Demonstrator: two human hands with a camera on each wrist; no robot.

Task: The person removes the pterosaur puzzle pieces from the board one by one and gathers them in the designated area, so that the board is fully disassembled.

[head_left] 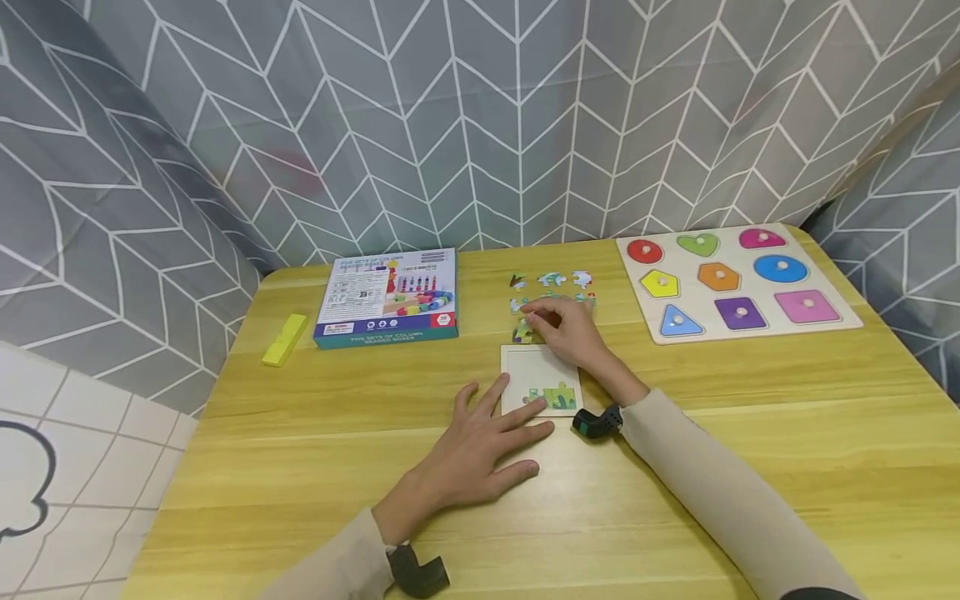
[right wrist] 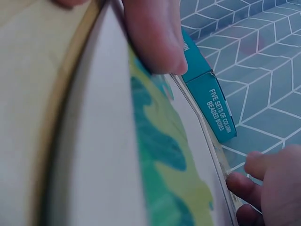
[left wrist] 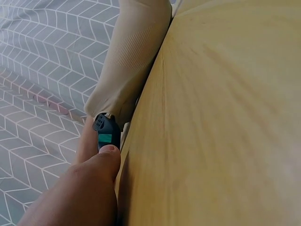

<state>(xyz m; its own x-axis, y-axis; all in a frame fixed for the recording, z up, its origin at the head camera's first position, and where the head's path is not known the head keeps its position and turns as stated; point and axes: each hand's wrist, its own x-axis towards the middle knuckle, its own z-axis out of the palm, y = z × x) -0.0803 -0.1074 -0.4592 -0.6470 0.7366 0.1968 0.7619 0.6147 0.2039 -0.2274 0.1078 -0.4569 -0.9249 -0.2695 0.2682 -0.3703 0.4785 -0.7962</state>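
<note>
Fingers over loose puzzle piece, beyond tray

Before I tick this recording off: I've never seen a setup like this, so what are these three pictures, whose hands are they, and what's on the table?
No machine here: a person works with bare hands and wears three cameras. The wide picture comes from the head camera; the two close ones come from small cameras strapped to each wrist.

On the wooden table lies a small white puzzle tray with a few green pieces already fitted in it. The left hand lies flat at the tray's near corner, steadying it. The right hand reaches past the tray into the loose puzzle pieces; whether it has pinched one is hidden.

Around them lie a blue toy box, a yellow block and a shape board with coloured knobbed shapes.
</note>
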